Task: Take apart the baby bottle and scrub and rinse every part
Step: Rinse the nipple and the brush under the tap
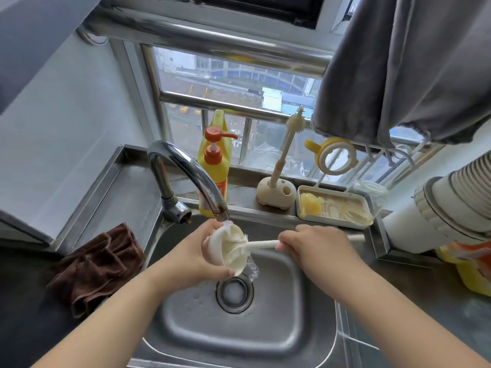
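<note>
Head view: single camera, looking down over a steel sink (313,328).
Left hand (196,257): fingers (210,227) curled round a cream bottle part (225,251), clasping it from behind and below; which part it is I cannot tell.
Right hand (316,248): fingers (285,241) clenched on the handle of a bottle brush (261,245), whose bristled head sits inside the part.
Part's place: just under the faucet (191,176) spout, above the drain (234,290), water running onto it by the left fingertips.
Part's aim: open mouth faces the right hand, tipped slightly up.
Brush axis: roughly level, running from the left fingers across to the right, handle end jutting past the right knuckles.
Clear piece: something transparent hangs under the left fingers; too blurred to name.
Risk, slip: a wet, likely soapy part could squirt from the left grip and drop toward the drain.
Risk, splash: the stream hitting the tilted rim may spray outward.
Risk, missed spots: a shallow brush angle may skip the inner threads.
</note>
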Available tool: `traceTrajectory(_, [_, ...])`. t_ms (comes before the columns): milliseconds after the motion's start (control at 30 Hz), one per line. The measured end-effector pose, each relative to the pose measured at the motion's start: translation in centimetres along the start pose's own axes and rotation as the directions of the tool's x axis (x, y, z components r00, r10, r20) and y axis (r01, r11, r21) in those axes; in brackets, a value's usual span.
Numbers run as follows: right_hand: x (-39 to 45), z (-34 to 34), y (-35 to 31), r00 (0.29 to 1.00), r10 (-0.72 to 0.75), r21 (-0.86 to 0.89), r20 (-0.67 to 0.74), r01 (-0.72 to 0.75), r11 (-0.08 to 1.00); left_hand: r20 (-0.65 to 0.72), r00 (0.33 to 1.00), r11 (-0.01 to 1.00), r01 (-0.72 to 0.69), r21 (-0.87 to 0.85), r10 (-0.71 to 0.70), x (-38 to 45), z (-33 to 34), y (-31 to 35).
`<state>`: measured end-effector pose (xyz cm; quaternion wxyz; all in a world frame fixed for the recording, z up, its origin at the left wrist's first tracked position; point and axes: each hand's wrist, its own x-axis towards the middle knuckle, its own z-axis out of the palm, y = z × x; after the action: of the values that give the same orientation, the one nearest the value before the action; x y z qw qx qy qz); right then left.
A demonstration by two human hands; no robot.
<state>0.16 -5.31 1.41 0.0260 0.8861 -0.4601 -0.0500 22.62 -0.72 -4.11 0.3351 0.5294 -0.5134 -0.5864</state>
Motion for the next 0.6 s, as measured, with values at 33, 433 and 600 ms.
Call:
traceTrajectory(33, [-0.4,0.1,0.0,0.997,0.017,0.085,0.074,-0.024,0.996,-0.039,0.999,1.0,-0.016,0.001,0.016,0.0,0.0,-0.2])
traceTrajectory(433, [-0.3,-1.1,0.0,1.0,0.004,0.052,0.003,-0.004,0.999,-0.058,0.998,0.998,0.024,-0.054,-0.027,-0.7,-0.5,-0.5])
traceTrajectory(600, [0.0,-1.1,0.5,0.951,-0.162,-0.083,-0.262,0.145,0.986,0.155,0.98,0.975,0.151,-0.161,-0.126,-0.9,-0.5,-0.6])
